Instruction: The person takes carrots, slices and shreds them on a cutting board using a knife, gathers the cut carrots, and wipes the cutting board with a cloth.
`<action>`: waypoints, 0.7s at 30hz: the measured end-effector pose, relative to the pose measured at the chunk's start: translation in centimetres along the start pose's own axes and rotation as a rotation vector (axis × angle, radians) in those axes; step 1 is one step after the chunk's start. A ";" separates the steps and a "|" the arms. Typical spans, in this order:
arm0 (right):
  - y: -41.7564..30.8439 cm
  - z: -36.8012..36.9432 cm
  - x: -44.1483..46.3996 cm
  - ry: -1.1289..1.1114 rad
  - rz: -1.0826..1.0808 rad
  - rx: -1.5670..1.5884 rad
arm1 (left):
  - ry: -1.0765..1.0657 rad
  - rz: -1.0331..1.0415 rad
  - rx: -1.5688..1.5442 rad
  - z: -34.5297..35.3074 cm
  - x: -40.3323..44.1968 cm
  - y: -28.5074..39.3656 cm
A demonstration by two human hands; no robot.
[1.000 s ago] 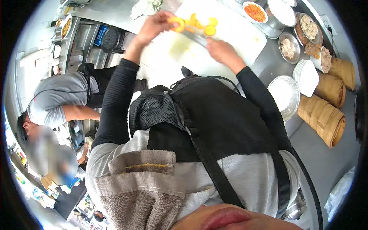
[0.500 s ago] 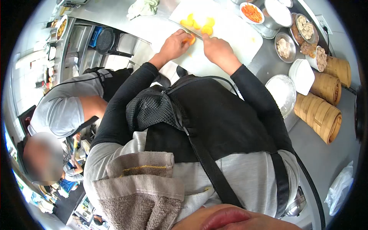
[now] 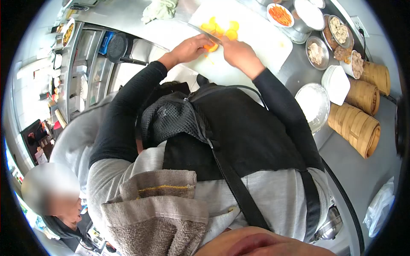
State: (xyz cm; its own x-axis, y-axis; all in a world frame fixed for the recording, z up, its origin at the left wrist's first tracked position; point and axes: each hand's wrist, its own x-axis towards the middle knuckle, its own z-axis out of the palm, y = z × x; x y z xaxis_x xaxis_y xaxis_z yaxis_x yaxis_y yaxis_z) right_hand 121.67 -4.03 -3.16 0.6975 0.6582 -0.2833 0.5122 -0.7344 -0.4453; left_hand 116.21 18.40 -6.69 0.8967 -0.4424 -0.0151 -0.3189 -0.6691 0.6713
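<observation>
On the white cutting board (image 3: 260, 55), my left hand (image 3: 191, 48) has its fingers closed on an orange vegetable piece (image 3: 211, 47). My right hand (image 3: 237, 54) grips a knife (image 3: 205, 33), whose blade reaches up and left above the left fingers. Small orange scraps lie just below the held piece. Beyond the blade, several orange slices (image 3: 232, 25) rest on the far part of the board. The knife handle is mostly hidden inside my right hand.
A bowl of orange shreds (image 3: 280, 15), metal bowls of pale food (image 3: 316, 53), stacked white plates (image 3: 337, 84) and bamboo steamers (image 3: 354, 130) stand at right. A green-white cloth (image 3: 159, 10) lies at the upper left. Another person (image 3: 74, 145) is close on the left.
My left hand has come down from the slices and now holds the piece nearer me on the board. The other person has moved closer, behind my left arm.
</observation>
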 end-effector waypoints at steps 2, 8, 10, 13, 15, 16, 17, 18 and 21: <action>-0.6 -0.4 -1.2 0.000 0.030 -0.028 | 0.025 0.016 0.014 -0.5 0.2 -0.2; -0.6 -0.7 -0.9 0.020 -0.020 0.040 | 0.048 0.011 0.004 -0.3 -0.1 0.1; -0.9 -0.5 -1.2 -0.019 0.027 -0.032 | 0.055 -0.032 -0.042 0.0 -0.2 0.2; -0.1 2.0 1.0 0.078 -0.083 0.060 | 0.085 0.002 -0.029 0.3 -0.1 0.1; -0.4 0.4 0.0 0.024 -0.029 0.000 | 0.058 -0.032 -0.024 0.2 -0.4 0.3; -1.0 -0.8 -0.3 0.002 -0.002 -0.030 | 0.045 -0.046 -0.018 0.0 -0.4 0.3; -0.9 -0.6 -0.1 0.005 -0.008 -0.014 | 0.066 -0.041 -0.027 -0.2 -0.2 0.2; -0.7 0.5 -0.1 0.001 -0.009 0.005 | 0.082 -0.039 -0.043 0.1 -0.4 0.1; 0.9 3.8 0.3 0.085 -0.067 0.086 | 0.097 -0.014 -0.036 0.7 -0.6 0.0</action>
State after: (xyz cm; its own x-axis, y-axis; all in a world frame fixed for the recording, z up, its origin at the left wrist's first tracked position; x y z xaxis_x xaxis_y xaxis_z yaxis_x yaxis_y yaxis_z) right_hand 120.45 -3.85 -6.92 0.7048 0.6865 -0.1788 0.5172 -0.6698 -0.5328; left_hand 115.44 18.23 -7.21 0.9271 -0.3719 0.0460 -0.2962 -0.6522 0.6978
